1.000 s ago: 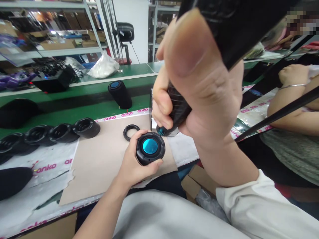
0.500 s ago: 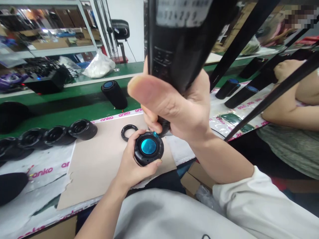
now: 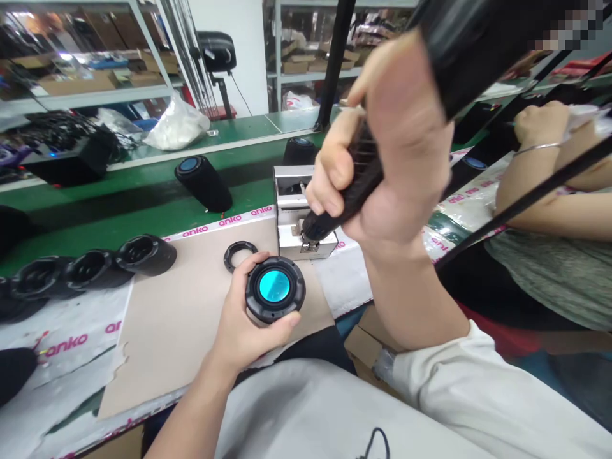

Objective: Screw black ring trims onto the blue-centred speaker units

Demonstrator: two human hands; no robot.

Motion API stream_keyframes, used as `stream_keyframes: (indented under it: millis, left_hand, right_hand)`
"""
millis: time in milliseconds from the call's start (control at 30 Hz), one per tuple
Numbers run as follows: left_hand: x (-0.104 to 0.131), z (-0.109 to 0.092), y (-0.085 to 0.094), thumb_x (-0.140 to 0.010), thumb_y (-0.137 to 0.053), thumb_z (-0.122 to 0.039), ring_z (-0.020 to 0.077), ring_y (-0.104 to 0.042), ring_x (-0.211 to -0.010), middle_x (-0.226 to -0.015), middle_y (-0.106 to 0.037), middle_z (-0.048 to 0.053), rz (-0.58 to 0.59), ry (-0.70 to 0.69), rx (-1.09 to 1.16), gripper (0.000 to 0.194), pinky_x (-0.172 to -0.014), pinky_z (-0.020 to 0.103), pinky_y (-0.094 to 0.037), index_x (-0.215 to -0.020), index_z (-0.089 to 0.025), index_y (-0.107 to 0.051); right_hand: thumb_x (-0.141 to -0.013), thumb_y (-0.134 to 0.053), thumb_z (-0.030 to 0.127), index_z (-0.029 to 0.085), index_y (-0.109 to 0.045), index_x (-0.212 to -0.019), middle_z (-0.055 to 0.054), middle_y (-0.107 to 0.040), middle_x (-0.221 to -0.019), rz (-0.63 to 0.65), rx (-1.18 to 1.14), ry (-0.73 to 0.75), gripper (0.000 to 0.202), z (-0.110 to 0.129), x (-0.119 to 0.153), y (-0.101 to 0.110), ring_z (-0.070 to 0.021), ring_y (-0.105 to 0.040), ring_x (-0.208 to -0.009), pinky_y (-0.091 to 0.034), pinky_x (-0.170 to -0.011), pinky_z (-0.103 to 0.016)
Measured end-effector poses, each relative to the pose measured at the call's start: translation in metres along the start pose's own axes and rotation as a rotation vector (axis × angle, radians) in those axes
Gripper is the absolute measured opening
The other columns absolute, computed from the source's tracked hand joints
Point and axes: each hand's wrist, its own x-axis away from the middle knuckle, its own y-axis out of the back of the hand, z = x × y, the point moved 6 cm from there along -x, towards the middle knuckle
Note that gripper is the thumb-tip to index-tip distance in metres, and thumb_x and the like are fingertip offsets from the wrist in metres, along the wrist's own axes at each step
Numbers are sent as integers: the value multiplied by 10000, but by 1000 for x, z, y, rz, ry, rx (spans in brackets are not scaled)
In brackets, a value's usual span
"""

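My left hand is wrapped round a black round speaker with a shiny blue disc facing up, over the brown cardboard sheet. Just behind it a black ring lies on the cardboard. Raised at the right, my right hand grips a black electric screwdriver whose body slants up to the right. The screwdriver's lower end is over a white metal box behind the cardboard; its tip cannot be made out clearly.
A row of black cylindrical housings stands at the left. Behind the cardboard, a black speaker with a blue top stands on the green bench. Another person's arm rests at the right. A black pole slants across the right side.
My right hand has moved right and back with the screwdriver, away from the held speaker, uncovering the white metal box. My left hand still holds the speaker, whose face is now fully visible.
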Motion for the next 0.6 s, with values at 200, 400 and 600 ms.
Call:
stream_keyframes:
  millis: [200, 400, 600]
  left_hand:
    - [-1, 1, 0, -740, -905, -296, 267, -746, -1255, -1376, -735, 100, 1, -13, 42, 776, -1076, 350, -588, -1436, -214, -571]
    - [-1, 0, -1, -742, -902, -266, 262, -754, -1242, -1367, -742, 84, 15, -51, 62, 777, -1056, 342, -598, -1442, -231, -568]
    - [-1, 1, -1, -740, -898, -311, 285, -753, -1234, -1351, -737, 108, 2, -55, 57, 763, -1049, 379, -609, -1416, -211, -558]
  right_hand:
    - [-841, -938, 496, 243, -511, -846, 102, -517, -592, -147, 123, -65, 497, -60, 14, 33, -75, -455, -403, -358, -366, -277]
    - [-794, -940, 610, 246, -493, -844, 102, -507, -577, -164, 102, -122, 579, -82, 20, 43, -89, -437, -377, -346, -345, -279]
    - [-819, -931, 514, 244, -565, -832, 79, -533, -545, -194, 56, -99, 455, -28, 13, 31, -124, -449, -363, -360, -333, -319]
